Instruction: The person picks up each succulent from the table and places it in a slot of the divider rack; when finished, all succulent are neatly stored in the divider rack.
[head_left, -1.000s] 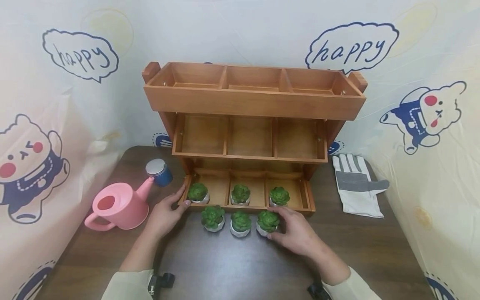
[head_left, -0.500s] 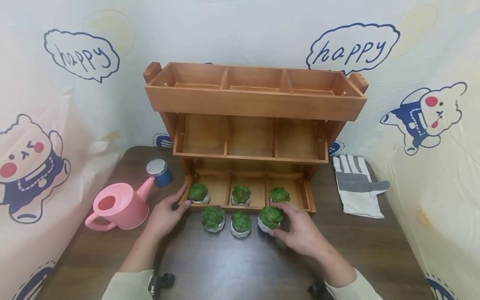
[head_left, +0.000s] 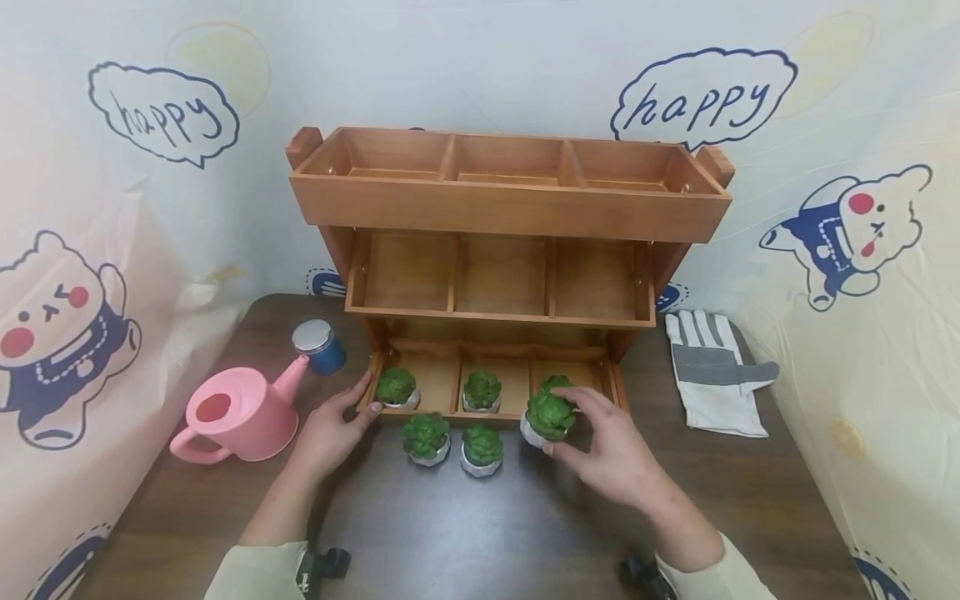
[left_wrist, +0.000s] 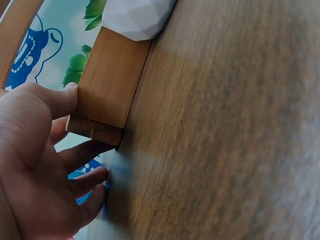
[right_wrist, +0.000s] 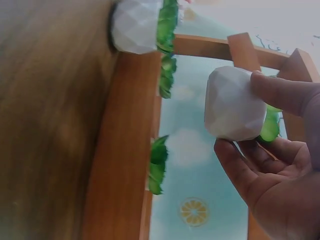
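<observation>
My right hand (head_left: 611,446) pinches a small potted succulent (head_left: 550,414) between thumb and fingers, raised off the table. Its white faceted pot (right_wrist: 235,105) shows whole in the right wrist view. At the left front corner of the wooden three-tier shelf (head_left: 510,208), my left hand (head_left: 333,429) grips the bottom tier, thumb on the front board (left_wrist: 112,80) and fingers round the end. Inside that tier stand a left succulent (head_left: 396,386), a middle succulent (head_left: 482,389) and a right succulent (head_left: 557,382), mostly hidden behind the held one. Two more succulents (head_left: 426,436) stand before the shelf.
A pink watering can (head_left: 243,412) stands left of the left hand, with a blue jar with a silver lid (head_left: 318,344) behind it. A white and grey glove (head_left: 716,371) lies right of the shelf on the dark wooden table (head_left: 480,533). A printed curtain surrounds everything.
The right hand has lifted the right-hand succulent of the front row off the table, moving it up and slightly right toward the bottom tier. The left hand keeps its place.
</observation>
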